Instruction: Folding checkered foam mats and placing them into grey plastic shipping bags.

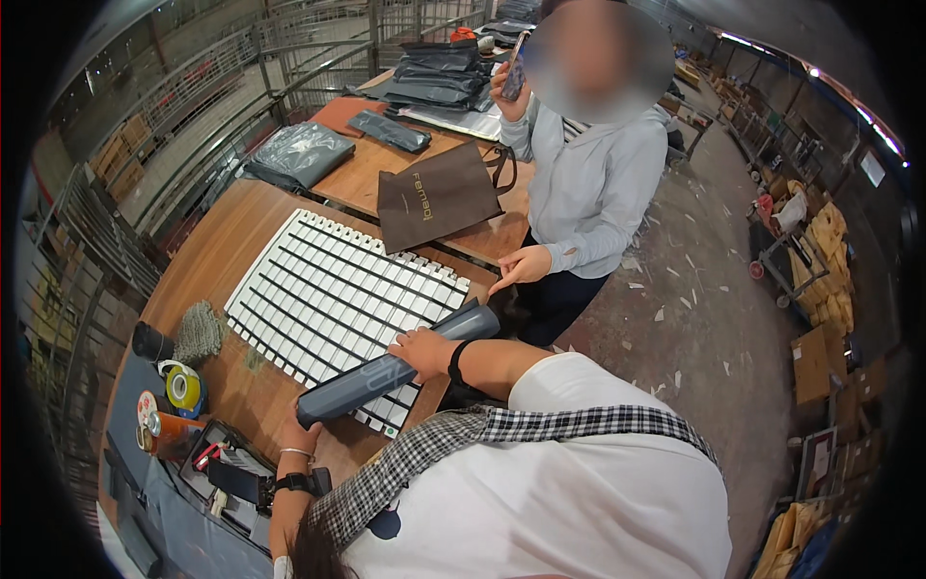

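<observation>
A long dark grey plastic-wrapped roll (pixel 371 384) lies slantwise over the near edge of a white slatted panel (pixel 333 289) crossed by black strips. My right hand (pixel 422 353) rests over the middle of the roll, its fingers curled on the plastic. At the roll's left end, my left hand (pixel 301 431) grips it from the side; some of those fingers are hidden. Both the panel and the roll are on a wooden table (pixel 207 232). A brown tote bag (pixel 429 203) touches the panel's far edge.
Across the table a person (pixel 598 183) holds a phone (pixel 514 77), the other hand low near the roll's right end. Grey plastic packages (pixel 301 152) sit farther back. Tape rolls (pixel 181 386), an orange can (pixel 174 432) and a tool tray (pixel 227 473) stand at left.
</observation>
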`<control>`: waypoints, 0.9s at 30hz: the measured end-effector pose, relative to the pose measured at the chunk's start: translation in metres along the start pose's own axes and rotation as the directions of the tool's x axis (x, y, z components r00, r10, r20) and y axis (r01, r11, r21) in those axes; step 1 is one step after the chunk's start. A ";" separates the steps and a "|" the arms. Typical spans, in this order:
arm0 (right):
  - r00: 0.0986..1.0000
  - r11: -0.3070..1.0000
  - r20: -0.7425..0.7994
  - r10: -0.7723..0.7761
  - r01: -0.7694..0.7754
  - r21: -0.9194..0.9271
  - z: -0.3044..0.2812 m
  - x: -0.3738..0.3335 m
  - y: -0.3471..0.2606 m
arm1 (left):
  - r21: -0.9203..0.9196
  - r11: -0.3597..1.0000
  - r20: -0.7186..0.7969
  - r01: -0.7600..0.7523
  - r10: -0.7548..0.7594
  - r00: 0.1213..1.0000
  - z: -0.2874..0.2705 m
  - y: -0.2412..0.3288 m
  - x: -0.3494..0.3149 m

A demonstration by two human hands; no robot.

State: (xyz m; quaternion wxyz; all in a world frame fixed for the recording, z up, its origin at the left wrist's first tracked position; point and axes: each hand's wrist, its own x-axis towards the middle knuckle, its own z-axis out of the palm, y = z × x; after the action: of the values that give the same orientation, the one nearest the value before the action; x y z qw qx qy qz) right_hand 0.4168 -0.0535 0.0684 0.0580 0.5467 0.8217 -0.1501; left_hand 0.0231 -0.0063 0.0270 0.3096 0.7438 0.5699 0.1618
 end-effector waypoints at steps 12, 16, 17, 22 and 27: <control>0.999 1.000 0.033 0.015 -0.015 0.004 0.002 0.011 0.007 | 0.099 0.992 -0.526 0.079 -0.015 0.850 -0.116 -0.097 -0.068; 0.996 0.999 0.087 0.033 -0.033 -0.008 -0.002 0.009 0.000 | 0.245 0.837 -0.758 0.489 -0.149 0.635 -0.184 -0.172 -0.150; 0.996 0.999 0.078 0.042 -0.040 -0.028 0.005 0.012 0.004 | 0.159 0.752 -0.781 0.639 -0.300 0.548 -0.191 -0.179 -0.167; 1.000 1.000 0.027 0.010 -0.010 0.010 0.006 0.009 0.004 | -0.080 0.523 -0.825 0.849 -0.513 0.238 -0.195 -0.255 -0.271; 1.000 1.000 0.014 0.015 -0.015 0.011 0.008 0.009 0.004 | -0.069 0.535 -0.818 0.842 -0.514 0.259 -0.154 -0.296 -0.308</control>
State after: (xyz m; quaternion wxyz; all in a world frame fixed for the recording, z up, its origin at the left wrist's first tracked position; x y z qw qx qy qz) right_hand 0.4165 -0.0467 0.0582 0.0617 0.5521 0.8163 -0.1581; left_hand -0.3815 -0.2089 -0.0132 -0.0750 0.3135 0.9276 0.1886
